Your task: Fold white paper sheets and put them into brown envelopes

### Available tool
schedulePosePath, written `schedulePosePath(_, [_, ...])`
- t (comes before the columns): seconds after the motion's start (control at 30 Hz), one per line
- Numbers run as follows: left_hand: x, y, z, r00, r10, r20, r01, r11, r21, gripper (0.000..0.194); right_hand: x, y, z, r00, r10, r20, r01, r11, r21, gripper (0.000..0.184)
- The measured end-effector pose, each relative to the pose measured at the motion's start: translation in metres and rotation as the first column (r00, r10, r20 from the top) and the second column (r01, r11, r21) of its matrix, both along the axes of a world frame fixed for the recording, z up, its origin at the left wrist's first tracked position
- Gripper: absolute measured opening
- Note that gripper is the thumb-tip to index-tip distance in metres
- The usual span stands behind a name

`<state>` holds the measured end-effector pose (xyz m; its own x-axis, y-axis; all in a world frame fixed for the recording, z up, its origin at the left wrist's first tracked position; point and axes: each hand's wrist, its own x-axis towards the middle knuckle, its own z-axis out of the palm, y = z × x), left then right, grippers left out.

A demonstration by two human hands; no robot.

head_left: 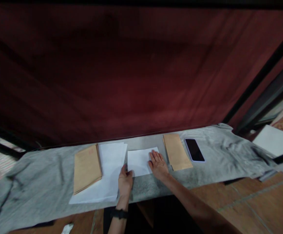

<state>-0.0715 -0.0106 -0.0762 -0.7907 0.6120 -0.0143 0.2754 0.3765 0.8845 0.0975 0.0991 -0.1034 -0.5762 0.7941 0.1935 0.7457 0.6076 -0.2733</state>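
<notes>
A small white sheet of paper [139, 162], possibly folded, lies on the grey cloth in front of me. My right hand [159, 165] rests flat on its right part, fingers stretched out. At the lower left corner of the sheet, my left hand [125, 179] is closed, with thumb and curled fingers at the paper's edge. Just left of that hand is a stack of larger white paper [109, 182], partly covered by a pile of brown envelopes [86, 169]. More brown envelopes [177, 152] lie to the right of my right hand.
A phone [195, 150] with a pale purple edge lies right of the envelopes. The grey cloth [44, 182] covers the long, narrow surface and is rumpled at both ends. A dark red panel [141, 81] stands directly behind it. Tiled floor [260, 201] shows below at the right.
</notes>
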Motion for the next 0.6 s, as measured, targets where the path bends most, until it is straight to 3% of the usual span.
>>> schedulePosePath(0.1, [0.005,-0.003,0.012,0.992,0.009,0.125,-0.019,0.996,0.085,0.048,0.004,-0.018,0.010,0.984,0.146,-0.104,-0.147,0.989,-0.009,0.057])
schedulePosePath(0.17, [0.012,-0.005,0.030,0.977,-0.022,0.211,-0.014,0.986,0.164,0.053,0.003,-0.033,0.020,0.941,0.262,-0.212,-0.276,0.960,-0.040,0.069])
schedulePosePath(0.23, [0.020,-0.005,0.054,0.931,-0.101,0.352,-0.009,0.955,0.297,0.061,-0.002,-0.043,0.034,0.888,0.252,-0.384,-0.316,0.942,-0.113,0.068])
schedulePosePath(0.3, [0.027,-0.003,0.077,0.880,-0.198,0.432,0.008,0.915,0.403,0.063,-0.008,-0.048,0.052,0.790,0.101,-0.605,-0.306,0.919,-0.247,0.053])
schedulePosePath(0.33, [0.030,-0.003,0.086,0.852,-0.216,0.476,-0.025,0.893,0.450,0.062,-0.011,-0.047,0.063,0.705,-0.040,-0.708,-0.289,0.896,-0.337,0.049])
schedulePosePath(0.4, [0.031,-0.004,0.095,0.801,-0.171,0.573,-0.135,0.882,0.451,0.055,-0.014,-0.043,0.084,0.456,-0.350,-0.818,-0.319,0.794,-0.517,0.049])
schedulePosePath(0.43, [0.032,-0.005,0.094,0.772,-0.119,0.624,-0.189,0.895,0.405,0.052,-0.015,-0.041,0.092,0.321,-0.490,-0.811,-0.362,0.728,-0.582,0.053])
schedulePosePath(0.5, [0.034,-0.008,0.083,0.704,-0.035,0.709,-0.229,0.934,0.273,0.051,-0.015,-0.038,0.104,0.098,-0.642,-0.760,-0.482,0.638,-0.601,0.056])
schedulePosePath(0.53, [0.036,-0.010,0.075,0.667,-0.025,0.744,-0.212,0.952,0.222,0.052,-0.014,-0.037,0.106,0.023,-0.680,-0.733,-0.527,0.615,-0.587,0.056])
schedulePosePath(0.6, [0.041,-0.012,0.056,0.592,-0.088,0.801,-0.144,0.967,0.212,0.051,-0.013,-0.038,0.100,-0.056,-0.719,-0.693,-0.575,0.591,-0.566,0.054])
